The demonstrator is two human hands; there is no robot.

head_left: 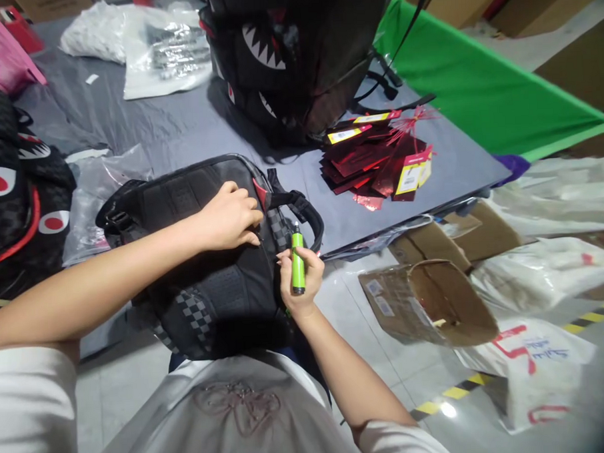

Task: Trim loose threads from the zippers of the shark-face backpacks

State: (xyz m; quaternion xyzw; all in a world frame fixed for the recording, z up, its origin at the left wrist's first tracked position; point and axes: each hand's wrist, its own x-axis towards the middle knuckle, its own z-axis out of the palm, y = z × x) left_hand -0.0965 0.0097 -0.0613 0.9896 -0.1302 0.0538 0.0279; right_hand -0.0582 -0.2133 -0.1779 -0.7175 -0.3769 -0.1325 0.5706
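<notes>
A black backpack [180, 192] with grey checkered patches lies at the table's near edge, against my body, its straps and top handle toward the right. My left hand [231, 216] rests on its upper side with fingers curled in, gripping the backpack near the red-trimmed edge. What exactly lies under those fingertips is hidden. Just right of the bag, my right hand [304, 286] is closed around a bright green pen-like tool [297, 260] with black ends and a pale narrow tip pointing away from me. The right fingertips are close to the bag's edge and handle.
Shark-face backpacks stand at the back [295, 66] and left [10, 199]. Red shiny hang tags [364, 160] are heaped on the grey table [454, 173]. Plastic bags [169, 52] lie farther back. A green panel [476, 85], open carton [400, 309] and white sacks [538, 363] are on the right.
</notes>
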